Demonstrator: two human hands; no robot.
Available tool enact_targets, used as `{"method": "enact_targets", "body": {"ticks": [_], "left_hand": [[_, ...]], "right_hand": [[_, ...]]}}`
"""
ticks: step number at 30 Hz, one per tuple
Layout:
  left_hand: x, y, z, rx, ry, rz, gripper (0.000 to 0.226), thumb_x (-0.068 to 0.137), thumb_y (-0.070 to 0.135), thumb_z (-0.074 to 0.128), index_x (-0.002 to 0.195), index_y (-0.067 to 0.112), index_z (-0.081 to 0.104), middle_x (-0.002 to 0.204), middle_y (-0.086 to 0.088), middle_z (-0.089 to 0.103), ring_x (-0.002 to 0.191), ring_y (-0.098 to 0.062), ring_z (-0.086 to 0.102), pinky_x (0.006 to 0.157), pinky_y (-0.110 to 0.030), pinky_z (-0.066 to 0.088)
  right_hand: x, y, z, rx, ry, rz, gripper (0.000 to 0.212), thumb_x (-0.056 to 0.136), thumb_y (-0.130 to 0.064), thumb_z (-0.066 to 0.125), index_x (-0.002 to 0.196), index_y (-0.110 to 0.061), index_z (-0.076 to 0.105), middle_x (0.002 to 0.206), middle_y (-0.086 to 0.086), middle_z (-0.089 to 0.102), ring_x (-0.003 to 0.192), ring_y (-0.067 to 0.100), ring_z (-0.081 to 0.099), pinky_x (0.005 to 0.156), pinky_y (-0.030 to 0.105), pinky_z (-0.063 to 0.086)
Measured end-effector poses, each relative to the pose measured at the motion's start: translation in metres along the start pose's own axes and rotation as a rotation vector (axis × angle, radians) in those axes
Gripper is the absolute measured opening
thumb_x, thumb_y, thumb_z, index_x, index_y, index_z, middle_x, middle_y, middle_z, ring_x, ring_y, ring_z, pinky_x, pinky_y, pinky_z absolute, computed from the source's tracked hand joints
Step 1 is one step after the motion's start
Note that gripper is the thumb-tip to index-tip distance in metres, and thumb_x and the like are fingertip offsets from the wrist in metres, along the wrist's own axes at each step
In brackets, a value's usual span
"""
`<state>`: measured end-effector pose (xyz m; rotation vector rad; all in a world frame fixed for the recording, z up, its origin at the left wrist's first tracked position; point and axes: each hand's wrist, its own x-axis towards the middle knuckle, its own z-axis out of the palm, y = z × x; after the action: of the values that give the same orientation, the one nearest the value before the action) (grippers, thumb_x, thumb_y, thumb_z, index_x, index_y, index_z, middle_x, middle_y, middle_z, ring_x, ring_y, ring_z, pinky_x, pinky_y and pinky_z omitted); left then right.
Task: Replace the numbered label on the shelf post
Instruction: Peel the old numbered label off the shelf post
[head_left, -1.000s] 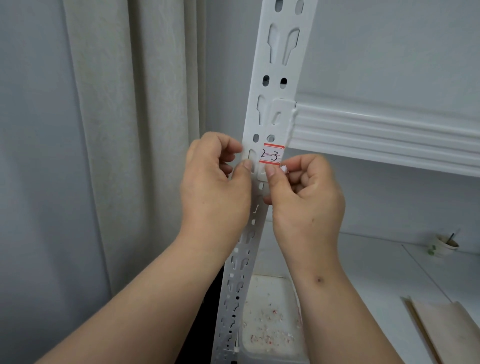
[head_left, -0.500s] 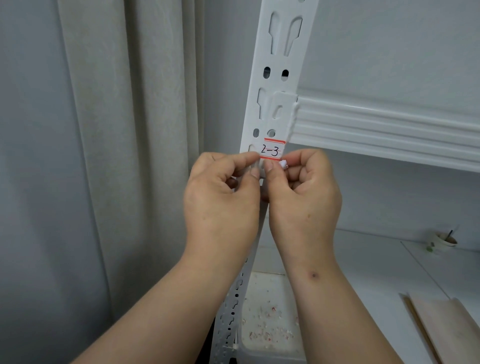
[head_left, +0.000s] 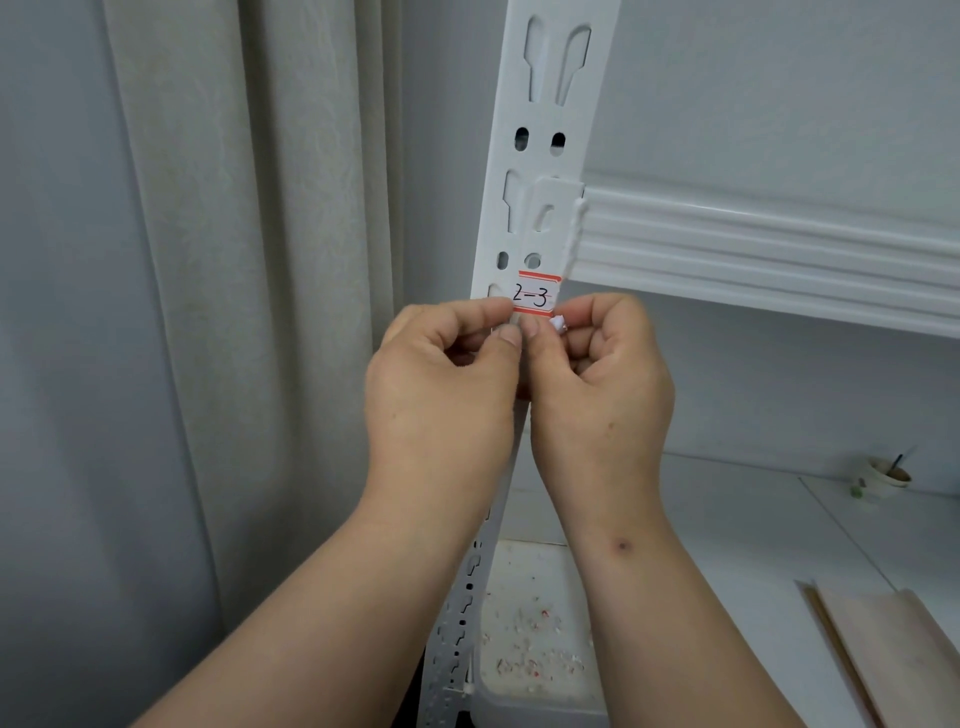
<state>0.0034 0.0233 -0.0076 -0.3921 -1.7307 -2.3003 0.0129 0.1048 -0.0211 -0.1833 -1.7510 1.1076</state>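
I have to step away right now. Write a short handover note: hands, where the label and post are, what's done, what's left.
Left hand: fingers curled, thumb and fingertips at the bottom edge of the label.
Right hand: same edge, with a small white scrap pinched in its fingers.
Label: reads 2-3, red-bordered, on the post just below the shelf beam.
Done: cannot tell whether this label is the old one or the new one.
Left: confirm which, then peel or press flat.

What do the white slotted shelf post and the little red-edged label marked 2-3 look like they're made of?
White slotted shelf post: probably painted or powder-coated sheet metal, judging by its thin punched keyhole slots and smooth, faintly glossy coat. Red-edged label marked 2-3: looks like matte paper sticker stock, with handwritten ink and a flat, thin face. Both hands, left hand and right hand, pinch just beneath it.
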Motion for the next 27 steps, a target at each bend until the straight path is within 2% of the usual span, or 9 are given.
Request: {"method": "enact_targets", "body": {"ticks": [4,6,9,14,18,20,22,25,27], "left_hand": [[0.004,0.003,0.005,-0.112,0.002,-0.108,0.015,0.082,0.004,0.074,0.077,0.017,0.069,0.065,0.004,0.069,0.054,-0.001,0.064,0.05,-0.011,0.048],[0.006,0.001,0.008,-0.048,0.04,-0.069,0.015,0.082,0.008,0.075,0.076,0.019,0.068,0.078,-0.002,0.069,0.054,0.0,0.061,0.048,-0.01,0.046],[0.009,-0.006,0.011,0.064,0.096,0.001,0.01,0.083,0.016,0.074,0.077,0.022,0.069,0.095,-0.007,0.069,0.064,-0.004,0.063,0.054,-0.012,0.048],[0.01,-0.008,0.015,0.212,0.126,0.084,0.01,0.088,0.019,0.068,0.078,0.022,0.067,0.096,-0.002,0.067,0.071,-0.006,0.064,0.062,-0.016,0.051],[0.009,-0.006,0.017,0.321,0.129,0.145,0.014,0.092,0.02,0.063,0.078,0.023,0.063,0.098,0.006,0.059,0.072,0.004,0.059,0.063,-0.006,0.046],[0.009,-0.005,0.017,0.369,0.123,0.171,0.016,0.093,0.02,0.06,0.078,0.025,0.061,0.096,0.011,0.053,0.078,0.006,0.057,0.065,-0.006,0.045],[0.008,-0.005,0.018,0.412,0.117,0.191,0.016,0.094,0.021,0.059,0.079,0.025,0.06,0.093,0.014,0.048,0.078,0.003,0.056,0.07,-0.012,0.046],[0.008,-0.005,0.018,0.461,0.104,0.221,0.016,0.094,0.021,0.056,0.079,0.026,0.057,0.092,0.015,0.045,0.084,-0.003,0.054,0.087,-0.034,0.049],[0.008,-0.004,0.018,0.481,0.09,0.23,0.019,0.094,0.02,0.055,0.078,0.028,0.054,0.091,0.015,0.044,0.086,-0.003,0.053,0.091,-0.041,0.047]], "right_hand": [[0.0,0.001,0.001,-0.011,0.014,0.01,0.017,0.086,-0.025,0.066,0.079,-0.031,0.051,0.068,-0.003,0.064,0.065,0.018,0.064,0.067,0.044,0.054],[0.0,0.001,0.002,-0.01,0.018,0.013,0.015,0.085,-0.026,0.066,0.08,-0.03,0.052,0.068,-0.004,0.064,0.065,0.018,0.064,0.067,0.046,0.054],[0.0,0.001,0.001,0.003,0.009,0.017,0.015,0.086,-0.026,0.066,0.08,-0.03,0.053,0.067,-0.004,0.064,0.063,0.016,0.062,0.066,0.044,0.054],[0.0,0.001,-0.001,0.003,-0.013,0.016,0.016,0.087,-0.024,0.067,0.082,-0.03,0.053,0.067,-0.003,0.066,0.064,0.014,0.064,0.066,0.04,0.054],[-0.001,0.001,-0.002,0.023,-0.015,0.028,0.014,0.088,-0.025,0.068,0.083,-0.029,0.055,0.072,-0.002,0.068,0.067,0.014,0.066,0.067,0.038,0.054],[-0.002,0.003,-0.002,0.032,-0.021,0.033,0.014,0.088,-0.025,0.068,0.083,-0.029,0.056,0.073,-0.002,0.068,0.069,0.016,0.066,0.068,0.04,0.055],[-0.003,0.004,-0.003,0.036,-0.026,0.043,0.014,0.088,-0.025,0.068,0.082,-0.028,0.056,0.073,-0.002,0.068,0.069,0.017,0.066,0.069,0.042,0.055],[-0.003,0.006,-0.004,0.045,-0.03,0.054,0.013,0.088,-0.024,0.068,0.082,-0.027,0.056,0.073,-0.003,0.067,0.069,0.016,0.066,0.069,0.042,0.055],[-0.003,0.006,-0.004,0.044,-0.031,0.05,0.015,0.088,-0.023,0.067,0.081,-0.029,0.056,0.072,-0.004,0.067,0.068,0.015,0.065,0.068,0.041,0.055]]}}
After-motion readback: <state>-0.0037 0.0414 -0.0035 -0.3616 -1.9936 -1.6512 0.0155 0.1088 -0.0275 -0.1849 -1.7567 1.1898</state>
